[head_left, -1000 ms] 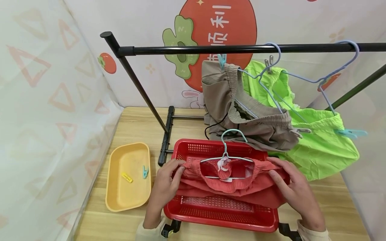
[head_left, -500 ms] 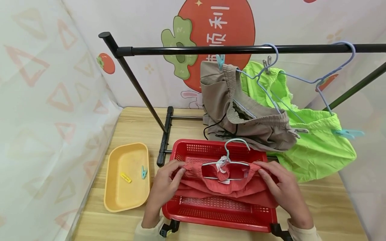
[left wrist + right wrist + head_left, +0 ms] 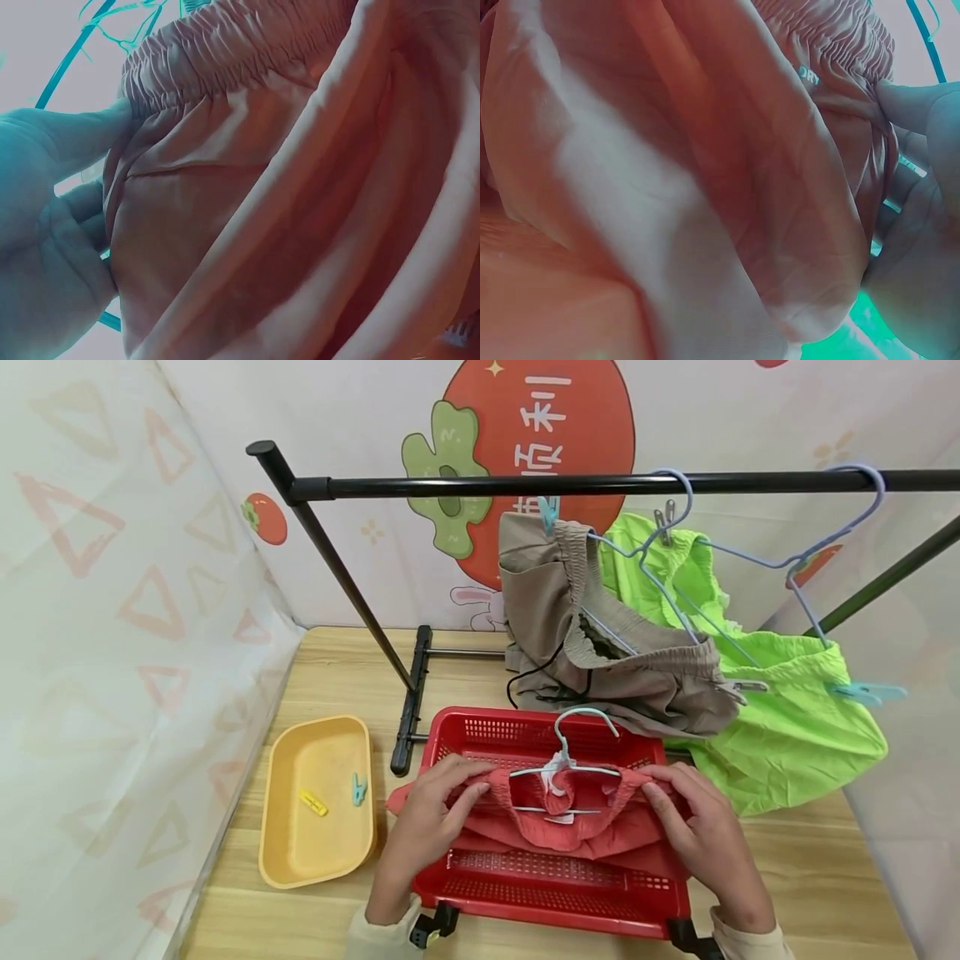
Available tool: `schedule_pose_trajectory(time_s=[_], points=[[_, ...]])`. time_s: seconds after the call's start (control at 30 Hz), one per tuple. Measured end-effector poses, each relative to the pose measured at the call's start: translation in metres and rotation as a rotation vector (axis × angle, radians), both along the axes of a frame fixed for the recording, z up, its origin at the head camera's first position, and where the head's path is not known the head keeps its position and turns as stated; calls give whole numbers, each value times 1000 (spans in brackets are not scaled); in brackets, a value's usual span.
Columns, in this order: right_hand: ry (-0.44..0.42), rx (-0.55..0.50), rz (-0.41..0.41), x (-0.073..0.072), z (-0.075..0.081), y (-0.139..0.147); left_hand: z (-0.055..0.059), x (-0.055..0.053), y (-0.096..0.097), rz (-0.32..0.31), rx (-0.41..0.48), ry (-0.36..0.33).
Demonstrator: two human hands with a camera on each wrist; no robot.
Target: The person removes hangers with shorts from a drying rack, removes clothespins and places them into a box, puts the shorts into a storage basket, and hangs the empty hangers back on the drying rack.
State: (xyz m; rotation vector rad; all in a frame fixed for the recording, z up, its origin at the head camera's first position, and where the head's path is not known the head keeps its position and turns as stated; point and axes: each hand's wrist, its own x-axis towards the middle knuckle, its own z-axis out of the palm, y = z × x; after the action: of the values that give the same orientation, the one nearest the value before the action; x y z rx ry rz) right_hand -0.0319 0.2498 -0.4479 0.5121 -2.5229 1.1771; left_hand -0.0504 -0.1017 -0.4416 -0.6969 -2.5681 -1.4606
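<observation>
A person's left hand (image 3: 435,814) and right hand (image 3: 697,827) pinch opposite ends of the gathered waistband of a red garment (image 3: 555,839), thumbs against fingers, above a red basket (image 3: 555,920). A mint-green hanger (image 3: 562,739) sits inside the waistband, its hook rising over the rear of the basket, with a knot of white cord (image 3: 555,768) at the hanger's neck. The right wrist view shows white lettering on the garment near the waistband, only partly legible.

Just left of the basket, a yellow tray (image 3: 315,847) holds a yellow clothespin (image 3: 313,802) and a blue clothespin (image 3: 359,789). Behind the basket stands a black clothes rack (image 3: 480,485), one foot on the wooden table (image 3: 240,893) near the basket's rear left corner. From its bar, on blue hangers, hang a taupe garment (image 3: 536,577) behind the basket and a lime-green garment (image 3: 795,752) to its rear right, both fastened with clips. A printed backdrop (image 3: 360,410) rises behind.
</observation>
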Motion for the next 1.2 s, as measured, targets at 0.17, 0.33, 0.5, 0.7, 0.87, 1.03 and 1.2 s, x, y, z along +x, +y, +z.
schedule_pose_trajectory(time_s=[0.17,0.33,0.5,0.7,0.87,1.03,1.2], points=[[-18,-13,-7,0,1,0,3,0,5,8,-19,27],[-18,-28,-8,1,1,-1,6,1,12,19,-25,92],[-29,-33,-13,0,0,-2,8,0,20,19,-22,124],[-30,-28,-10,0,1,-2,7,-1,18,6,-36,81],[-23,-34,-12,0,1,-1,3,-2,7,18,-57,62],[-1,-48,-14,0,3,2,-5,-2,-8,50,-87,105],[-4,-75,-18,1,5,6,-10,-2,-20,82,-69,103]])
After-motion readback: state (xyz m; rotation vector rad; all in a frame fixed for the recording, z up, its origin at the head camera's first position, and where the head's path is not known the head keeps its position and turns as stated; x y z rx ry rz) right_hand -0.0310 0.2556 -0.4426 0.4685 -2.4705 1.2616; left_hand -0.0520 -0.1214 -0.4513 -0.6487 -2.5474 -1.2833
